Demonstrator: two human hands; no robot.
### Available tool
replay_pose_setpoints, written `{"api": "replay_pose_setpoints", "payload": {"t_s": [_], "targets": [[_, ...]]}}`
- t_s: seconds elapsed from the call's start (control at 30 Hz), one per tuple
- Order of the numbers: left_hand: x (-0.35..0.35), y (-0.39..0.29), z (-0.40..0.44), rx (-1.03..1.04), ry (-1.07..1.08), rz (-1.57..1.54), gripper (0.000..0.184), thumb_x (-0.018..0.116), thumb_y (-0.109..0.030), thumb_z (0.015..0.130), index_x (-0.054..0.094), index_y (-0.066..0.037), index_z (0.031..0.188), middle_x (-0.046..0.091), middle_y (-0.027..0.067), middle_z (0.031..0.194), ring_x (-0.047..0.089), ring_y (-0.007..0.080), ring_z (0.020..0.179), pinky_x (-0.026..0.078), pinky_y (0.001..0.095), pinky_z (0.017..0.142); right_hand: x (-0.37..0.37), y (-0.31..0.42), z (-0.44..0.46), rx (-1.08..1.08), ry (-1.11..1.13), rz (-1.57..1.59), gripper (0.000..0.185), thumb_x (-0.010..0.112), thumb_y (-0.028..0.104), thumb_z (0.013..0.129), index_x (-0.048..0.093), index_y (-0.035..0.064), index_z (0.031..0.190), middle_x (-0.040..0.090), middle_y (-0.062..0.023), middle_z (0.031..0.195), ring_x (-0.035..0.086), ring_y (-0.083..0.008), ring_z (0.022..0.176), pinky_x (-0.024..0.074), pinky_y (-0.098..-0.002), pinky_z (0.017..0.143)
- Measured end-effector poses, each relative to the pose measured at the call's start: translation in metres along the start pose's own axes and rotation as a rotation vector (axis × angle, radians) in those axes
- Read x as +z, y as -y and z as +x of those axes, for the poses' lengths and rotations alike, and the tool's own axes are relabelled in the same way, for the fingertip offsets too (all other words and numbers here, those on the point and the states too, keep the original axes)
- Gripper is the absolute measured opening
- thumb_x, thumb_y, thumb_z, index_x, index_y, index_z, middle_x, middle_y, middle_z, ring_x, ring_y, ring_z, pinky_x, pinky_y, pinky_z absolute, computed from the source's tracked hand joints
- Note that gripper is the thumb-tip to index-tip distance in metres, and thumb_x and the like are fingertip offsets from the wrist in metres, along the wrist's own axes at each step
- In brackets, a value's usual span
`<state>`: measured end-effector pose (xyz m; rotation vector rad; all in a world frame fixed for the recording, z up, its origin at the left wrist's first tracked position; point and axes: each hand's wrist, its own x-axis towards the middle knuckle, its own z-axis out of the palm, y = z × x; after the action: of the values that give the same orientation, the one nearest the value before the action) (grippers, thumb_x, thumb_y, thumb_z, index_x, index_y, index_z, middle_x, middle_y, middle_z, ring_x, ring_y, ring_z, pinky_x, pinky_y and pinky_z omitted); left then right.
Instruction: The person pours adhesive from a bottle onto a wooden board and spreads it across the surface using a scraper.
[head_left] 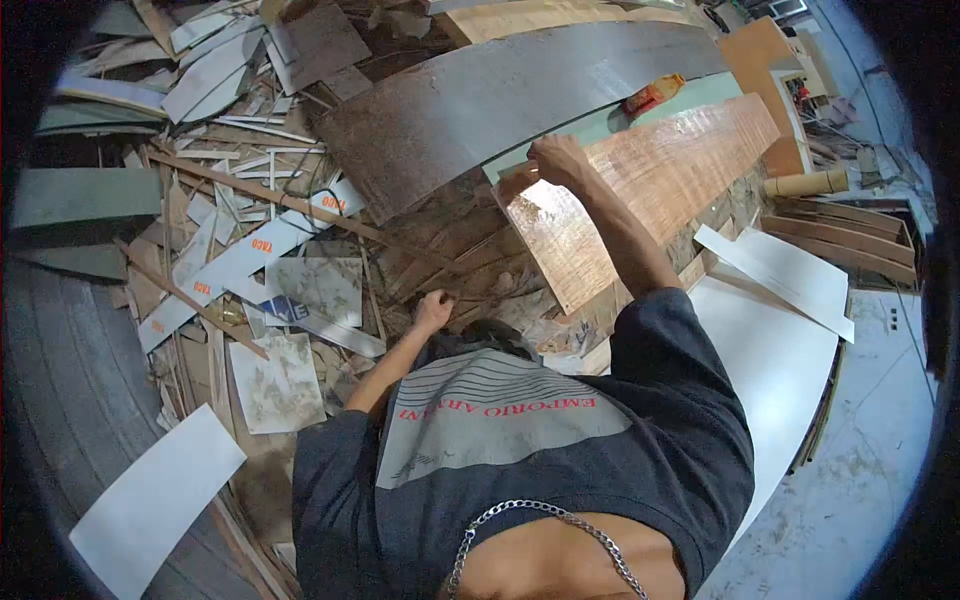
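Reaching to the left end of the green board with right hand curled; cannot tell how tightly or around what. Just beside, flat: wood sheet, wet-looking near its left end. Probably mid-spreading; next, calls for even strokes rightward. Near scraps, left hand loosely curled, grip unclear. Farther out, on the green board: red-and-yellow container

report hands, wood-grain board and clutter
Right hand at left end of glossy brown board. Left hand by wood scraps, grip unclear. Red-and-yellow container lying just beyond board.
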<state>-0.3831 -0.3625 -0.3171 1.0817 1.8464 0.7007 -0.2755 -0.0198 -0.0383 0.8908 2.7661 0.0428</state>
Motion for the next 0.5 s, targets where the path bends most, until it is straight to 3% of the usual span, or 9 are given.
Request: {"api": "replay_pose_setpoints", "payload": {"t_s": [0.17, 0.27, 0.33, 0.4, 0.5], "targets": [[-0.001, 0.001, -0.003, -0.066, 0.073, -0.025, 0.049, 0.061, -0.049, 0.090, 0.069, -0.007, 0.114, 0.069, 0.0211, 0.112, 0.065, 0.0390, 0.105, 0.052, 0.0454, 0.086, 0.007, -0.004, -0.046, 0.053, 0.027, 0.027, 0.029, 0.060, 0.003, 0.075, 0.076, 0.0155, 0.097, 0.072, -0.0120, 0.089, 0.068, -0.0316, 0.087, 0.0535, -0.0428, 0.074], [0.017, 0.022, 0.007, -0.123, 0.094, -0.157, 0.056, 0.057, -0.058, 0.092, 0.071, -0.008, 0.110, 0.071, 0.0191, 0.105, 0.068, 0.0361, 0.100, 0.052, 0.0447, 0.083, 0.019, -0.010, -0.102, 0.010, -0.061, 0.028, 0.026, 0.059, 0.001, 0.079, 0.074, 0.0151, 0.093, 0.073, -0.0090, 0.091, 0.069, -0.0282, 0.087, 0.0558, -0.0425, 0.069], [0.009, 0.016, 0.009, -0.095, 0.125, -0.152, 0.055, 0.056, -0.059, 0.093, 0.071, -0.009, 0.110, 0.072, 0.0181, 0.103, 0.068, 0.0346, 0.098, 0.052, 0.0442, 0.083, 0.027, -0.006, -0.145, 0.102, -0.181, 0.211, 0.032, 0.057, -0.001, 0.078, 0.074, 0.0160, 0.099, 0.073, -0.0073, 0.098, 0.067, -0.0273, 0.094, 0.0557, -0.0418, 0.074], [0.004, 0.009, 0.007, -0.077, 0.160, -0.147, 0.054, 0.055, -0.059, 0.094, 0.072, -0.011, 0.110, 0.072, 0.0171, 0.100, 0.069, 0.0331, 0.097, 0.052, 0.0437, 0.083, 0.055, 0.001, -0.182, 0.144, -0.186, 0.272, 0.040, 0.056, -0.002, 0.077, 0.073, 0.0173, 0.108, 0.072, -0.0046, 0.105, 0.066, -0.0270, 0.099, 0.0553, -0.0410, 0.080], [-0.001, 0.000, 0.011, -0.205, 0.194, -0.161, 0.047, 0.055, -0.052, 0.096, 0.072, -0.010, 0.107, 0.072, 0.0119, 0.094, 0.069, 0.0260, 0.086, 0.052, 0.0401, 0.078, 0.048, 0.013, -0.210, 0.148, -0.082, 0.318, 0.049, 0.053, -0.006, 0.076, 0.073, 0.0200, 0.112, 0.072, -0.0025, 0.109, 0.066, -0.0267, 0.097, 0.0558, -0.0376, 0.081]]}}
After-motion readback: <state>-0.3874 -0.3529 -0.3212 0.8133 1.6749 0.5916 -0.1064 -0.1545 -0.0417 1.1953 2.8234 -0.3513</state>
